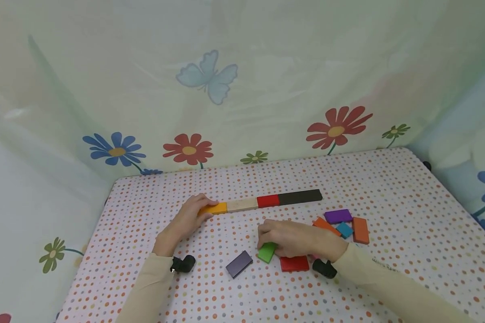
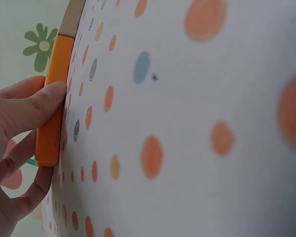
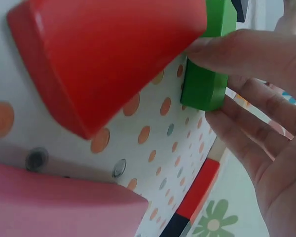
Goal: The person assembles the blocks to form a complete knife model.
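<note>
On the dotted table runs a straight row of blocks: a yellow-orange block [image 1: 219, 208] at the left end, then a pale wooden block [image 1: 242, 205], a red block [image 1: 268, 200] and a long black piece [image 1: 300, 197]. My left hand [image 1: 191, 213] holds the yellow-orange block; in the left wrist view the thumb lies on its face, with fingers along the far side and end. Lower and to the right, my right hand [image 1: 288, 237] grips a green block [image 1: 267, 252] between thumb and fingers, as the right wrist view shows. Part of the green block [image 3: 205, 81] is hidden by the thumb.
A dark purple-grey block [image 1: 239, 264] lies left of the green one. Another red block [image 1: 294, 264] sits below my right hand, beside a mostly hidden pink block [image 3: 64, 207]. Around the right forearm are purple [image 1: 338, 216], blue [image 1: 345, 230] and orange blocks [image 1: 360, 230].
</note>
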Action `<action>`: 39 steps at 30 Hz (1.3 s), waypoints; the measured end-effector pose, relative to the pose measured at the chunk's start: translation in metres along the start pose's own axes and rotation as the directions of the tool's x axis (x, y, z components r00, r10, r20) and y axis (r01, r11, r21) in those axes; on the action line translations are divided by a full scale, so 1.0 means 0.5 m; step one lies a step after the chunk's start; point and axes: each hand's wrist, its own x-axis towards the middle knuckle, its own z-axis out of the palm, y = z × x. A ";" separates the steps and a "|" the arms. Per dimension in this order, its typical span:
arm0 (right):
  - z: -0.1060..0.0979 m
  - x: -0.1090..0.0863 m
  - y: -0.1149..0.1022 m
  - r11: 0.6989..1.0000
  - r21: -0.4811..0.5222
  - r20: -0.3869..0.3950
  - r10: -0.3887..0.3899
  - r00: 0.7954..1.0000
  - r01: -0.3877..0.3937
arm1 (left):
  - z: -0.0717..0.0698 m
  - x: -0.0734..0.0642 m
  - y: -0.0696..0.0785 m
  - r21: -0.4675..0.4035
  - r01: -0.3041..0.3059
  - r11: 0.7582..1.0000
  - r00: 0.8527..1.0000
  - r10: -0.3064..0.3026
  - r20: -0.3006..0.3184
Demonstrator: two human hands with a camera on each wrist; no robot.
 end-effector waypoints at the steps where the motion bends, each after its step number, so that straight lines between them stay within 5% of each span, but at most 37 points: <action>1: -0.001 0.001 0.000 1.000 0.003 -0.002 -0.003 1.000 0.003 | 0.000 0.000 -0.001 0.003 -0.009 1.000 1.000 0.009 -0.007; 8: -0.002 0.005 -0.003 0.999 0.020 0.006 -0.027 1.000 0.026 | -0.001 -0.001 -0.006 0.005 -0.046 0.999 0.998 0.046 -0.030; 21: -0.003 -0.008 0.008 0.997 -0.040 0.013 0.061 0.998 -0.061 | -0.002 0.000 -0.005 -0.006 -0.043 0.999 0.999 0.042 -0.021; 26: -0.012 -0.019 0.028 0.995 -0.035 -0.042 0.096 0.995 -0.097 | -0.002 0.001 -0.005 -0.009 -0.044 0.999 0.999 0.044 -0.017; 33: -0.025 -0.009 0.056 0.973 -0.052 -0.263 0.204 0.943 -0.225 | 0.000 0.003 -0.007 -0.017 -0.038 0.999 0.999 0.038 -0.010; 39: -0.032 0.011 0.070 0.955 -0.051 -0.360 0.254 0.898 -0.291 | 0.002 0.002 -0.001 -0.003 -0.010 1.000 1.000 0.010 0.003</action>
